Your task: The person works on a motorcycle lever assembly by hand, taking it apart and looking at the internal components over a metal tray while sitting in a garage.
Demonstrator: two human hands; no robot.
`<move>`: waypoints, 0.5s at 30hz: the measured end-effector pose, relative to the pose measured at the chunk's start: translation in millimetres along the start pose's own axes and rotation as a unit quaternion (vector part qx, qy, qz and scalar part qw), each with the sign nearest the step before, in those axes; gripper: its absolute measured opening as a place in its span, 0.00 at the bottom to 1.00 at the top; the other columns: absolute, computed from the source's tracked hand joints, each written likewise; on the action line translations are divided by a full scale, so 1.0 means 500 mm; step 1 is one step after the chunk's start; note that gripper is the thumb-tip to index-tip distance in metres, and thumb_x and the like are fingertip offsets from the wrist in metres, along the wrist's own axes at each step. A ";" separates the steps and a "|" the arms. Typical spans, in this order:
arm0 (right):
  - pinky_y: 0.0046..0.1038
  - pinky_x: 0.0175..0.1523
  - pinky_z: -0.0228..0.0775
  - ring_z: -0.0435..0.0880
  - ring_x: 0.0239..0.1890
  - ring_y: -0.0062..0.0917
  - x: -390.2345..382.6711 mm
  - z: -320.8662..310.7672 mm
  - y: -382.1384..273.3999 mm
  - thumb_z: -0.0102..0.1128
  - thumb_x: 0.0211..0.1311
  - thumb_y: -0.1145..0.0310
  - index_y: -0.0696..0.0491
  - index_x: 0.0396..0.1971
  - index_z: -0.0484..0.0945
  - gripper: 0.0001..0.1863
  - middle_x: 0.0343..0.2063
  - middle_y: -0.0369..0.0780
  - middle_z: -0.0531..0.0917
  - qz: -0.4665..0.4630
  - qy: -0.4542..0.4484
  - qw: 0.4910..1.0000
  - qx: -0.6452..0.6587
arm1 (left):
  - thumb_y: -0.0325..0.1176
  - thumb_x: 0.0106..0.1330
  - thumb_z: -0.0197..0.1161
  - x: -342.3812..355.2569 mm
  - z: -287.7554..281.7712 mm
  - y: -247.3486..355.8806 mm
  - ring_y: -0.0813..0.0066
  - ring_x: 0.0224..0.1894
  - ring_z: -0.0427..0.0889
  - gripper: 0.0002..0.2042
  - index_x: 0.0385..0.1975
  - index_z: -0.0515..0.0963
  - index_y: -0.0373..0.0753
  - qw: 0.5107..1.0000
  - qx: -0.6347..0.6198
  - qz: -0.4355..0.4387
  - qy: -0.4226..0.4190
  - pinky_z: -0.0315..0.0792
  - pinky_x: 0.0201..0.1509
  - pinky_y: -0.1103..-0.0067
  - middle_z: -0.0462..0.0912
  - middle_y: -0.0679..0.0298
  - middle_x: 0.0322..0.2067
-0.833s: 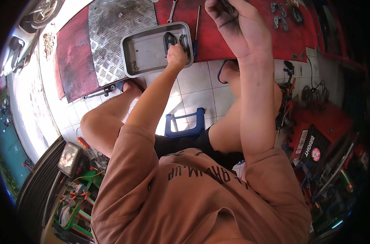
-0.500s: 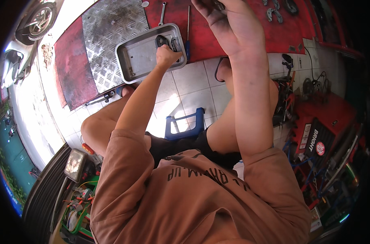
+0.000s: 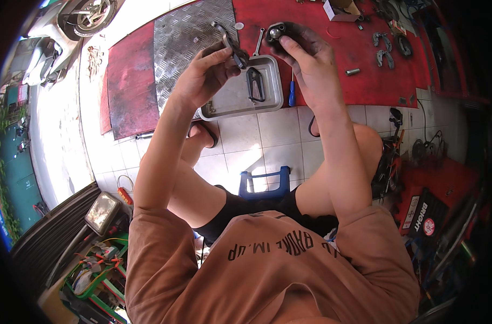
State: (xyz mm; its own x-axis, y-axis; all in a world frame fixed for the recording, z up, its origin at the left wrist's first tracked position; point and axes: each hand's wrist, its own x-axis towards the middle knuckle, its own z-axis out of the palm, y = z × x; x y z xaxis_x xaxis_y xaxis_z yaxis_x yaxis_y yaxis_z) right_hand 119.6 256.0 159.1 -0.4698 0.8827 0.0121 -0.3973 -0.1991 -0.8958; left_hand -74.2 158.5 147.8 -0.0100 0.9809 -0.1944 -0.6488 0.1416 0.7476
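Note:
My left hand grips a dark, curved metal bracket between thumb and fingers, held up over the metal tray. To its right, my right hand is closed around a dark metal housing with a shiny round end; the fingers behind it are partly hidden. Another dark, looped metal part lies in the tray below. Just beyond the tray is a combination wrench. A screwdriver with a blue handle lies between the tray and my right forearm.
A red work surface with a patterned metal plate spreads ahead. On its right are curved grey brake shoes, a small metal cylinder and an open box. A blue stool stands between my legs.
My left hand has risen out of the tray with the bracket. My right hand has come lower and turned, bringing the housing into view. The whole view has shifted.

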 end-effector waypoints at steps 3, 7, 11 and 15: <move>0.21 0.43 0.75 0.82 0.36 0.20 -0.010 0.030 0.012 0.60 0.59 0.78 0.61 0.42 0.79 0.11 0.34 0.39 0.84 -0.081 -0.050 0.991 -0.093 | 0.31 0.67 0.55 -0.032 0.027 0.002 0.71 0.48 0.76 0.16 0.53 0.70 0.33 1.000 -0.015 0.026 -0.008 0.68 0.53 0.73 0.78 0.60 0.46; 0.20 0.44 0.74 0.82 0.37 0.18 -0.021 0.064 0.010 0.59 0.58 0.80 0.60 0.41 0.79 0.11 0.35 0.39 0.84 -0.140 -0.072 0.973 -0.167 | 0.32 0.67 0.57 -0.041 0.036 0.010 0.73 0.44 0.78 0.13 0.48 0.71 0.33 0.998 -0.020 0.055 0.000 0.69 0.51 0.72 0.80 0.60 0.42; 0.22 0.45 0.75 0.83 0.38 0.21 -0.020 0.081 0.010 0.59 0.57 0.81 0.60 0.41 0.79 0.11 0.36 0.40 0.84 -0.186 -0.098 0.958 -0.197 | 0.32 0.68 0.57 -0.051 0.028 0.008 0.75 0.44 0.78 0.12 0.47 0.71 0.33 0.995 -0.079 0.036 0.046 0.70 0.52 0.73 0.80 0.61 0.41; 0.24 0.45 0.75 0.84 0.39 0.25 -0.008 0.081 0.026 0.59 0.55 0.82 0.59 0.40 0.80 0.12 0.36 0.41 0.84 -0.248 -0.141 0.932 -0.224 | 0.32 0.69 0.56 -0.061 0.029 -0.003 0.76 0.45 0.78 0.12 0.47 0.71 0.32 0.988 -0.149 0.019 0.043 0.71 0.54 0.74 0.79 0.62 0.41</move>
State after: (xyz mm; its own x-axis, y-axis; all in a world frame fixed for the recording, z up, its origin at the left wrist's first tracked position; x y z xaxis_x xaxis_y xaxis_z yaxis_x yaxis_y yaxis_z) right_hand 84.6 232.7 165.4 -0.5302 0.6593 0.5331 -0.2813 0.4563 -0.8442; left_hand -62.0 130.4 161.9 -0.0951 0.9679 -0.2326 -0.8417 0.0466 0.5379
